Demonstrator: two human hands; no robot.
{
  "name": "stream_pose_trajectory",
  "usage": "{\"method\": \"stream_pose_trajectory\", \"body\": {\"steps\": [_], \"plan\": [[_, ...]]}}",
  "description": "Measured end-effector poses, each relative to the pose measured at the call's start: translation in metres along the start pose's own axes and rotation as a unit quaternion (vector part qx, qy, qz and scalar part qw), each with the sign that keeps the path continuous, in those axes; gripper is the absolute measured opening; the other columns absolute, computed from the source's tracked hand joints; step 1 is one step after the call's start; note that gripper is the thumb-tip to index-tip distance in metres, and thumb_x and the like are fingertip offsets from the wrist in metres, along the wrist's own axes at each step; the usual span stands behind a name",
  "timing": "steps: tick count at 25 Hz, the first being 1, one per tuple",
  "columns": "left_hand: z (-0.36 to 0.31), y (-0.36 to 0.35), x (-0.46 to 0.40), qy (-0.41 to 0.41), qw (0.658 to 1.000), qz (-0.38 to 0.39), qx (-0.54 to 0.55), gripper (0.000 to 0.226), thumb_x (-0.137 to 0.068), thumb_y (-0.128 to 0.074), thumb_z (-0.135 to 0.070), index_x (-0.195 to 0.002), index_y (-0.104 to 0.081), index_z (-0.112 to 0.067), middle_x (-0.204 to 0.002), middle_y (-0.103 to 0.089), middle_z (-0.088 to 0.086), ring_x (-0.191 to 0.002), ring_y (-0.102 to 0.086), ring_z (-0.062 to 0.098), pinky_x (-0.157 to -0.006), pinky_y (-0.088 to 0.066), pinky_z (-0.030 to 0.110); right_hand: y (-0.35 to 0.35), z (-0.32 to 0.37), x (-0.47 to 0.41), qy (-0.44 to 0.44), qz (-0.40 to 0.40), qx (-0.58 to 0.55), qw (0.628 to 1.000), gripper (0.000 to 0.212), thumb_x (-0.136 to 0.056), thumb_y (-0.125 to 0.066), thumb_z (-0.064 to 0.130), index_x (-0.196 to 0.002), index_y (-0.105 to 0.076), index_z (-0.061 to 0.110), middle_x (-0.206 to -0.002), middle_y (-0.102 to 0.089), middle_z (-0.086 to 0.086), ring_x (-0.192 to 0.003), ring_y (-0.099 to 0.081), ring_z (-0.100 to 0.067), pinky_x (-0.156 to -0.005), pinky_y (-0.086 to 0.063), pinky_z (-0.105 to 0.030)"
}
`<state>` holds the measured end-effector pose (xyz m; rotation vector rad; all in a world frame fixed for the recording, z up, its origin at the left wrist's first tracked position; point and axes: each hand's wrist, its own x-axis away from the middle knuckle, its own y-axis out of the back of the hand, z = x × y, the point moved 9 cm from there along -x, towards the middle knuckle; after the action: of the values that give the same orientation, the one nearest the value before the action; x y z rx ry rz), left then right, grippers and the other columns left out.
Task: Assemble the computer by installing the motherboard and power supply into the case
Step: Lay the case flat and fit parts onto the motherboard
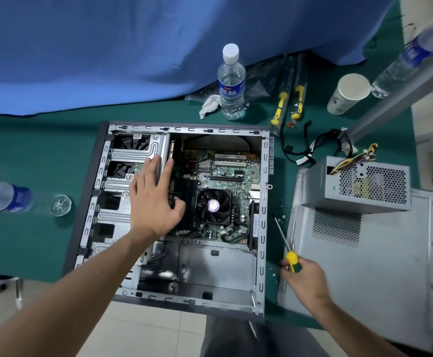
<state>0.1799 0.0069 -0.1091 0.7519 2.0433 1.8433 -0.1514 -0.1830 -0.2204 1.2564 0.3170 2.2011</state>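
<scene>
Green cloth covers the surface, where the case lies on its side, open face up, likely so parts can drop straight in. Inside it, the motherboard already sits flat, while the power supply waits outside on the detached side panel, well apart from its bay. One of the hands, the left hand, is spread wide and flat over the board's left edge and the drive cage, apparently steadying it. The right hand is closed around a screwdriver beside loose screws.
</scene>
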Motion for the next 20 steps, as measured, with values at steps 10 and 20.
{"method": "stream_pose_trajectory", "body": {"steps": [10,20], "plan": [[0.002,0.002,-0.002,0.005,1.0,-0.009,0.006,0.086,-0.074,-0.05,-0.042,-0.155,-0.028,-0.021,-0.162,-0.019,0.01,-0.149,-0.013,0.028,-0.116,-0.018,0.05,-0.004,0.001,-0.003,0.03,-0.006,0.018,0.999,0.011,-0.086,-0.074,0.012,-0.078,-0.071,0.019,-0.069,-0.069,0.002,-0.065,-0.064,-0.019,-0.057,-0.044,-0.02],[0.003,0.001,0.0,0.007,1.0,-0.006,0.015,0.085,-0.076,-0.047,-0.043,-0.155,-0.026,-0.022,-0.163,-0.017,0.009,-0.149,-0.011,0.026,-0.117,-0.015,0.047,0.039,0.114,0.005,0.138,-0.038,-0.148,0.979,0.009,-0.086,-0.074,0.02,-0.08,-0.072,0.025,-0.07,-0.068,0.012,-0.061,-0.058,-0.004,-0.066,-0.051,-0.031]]}}
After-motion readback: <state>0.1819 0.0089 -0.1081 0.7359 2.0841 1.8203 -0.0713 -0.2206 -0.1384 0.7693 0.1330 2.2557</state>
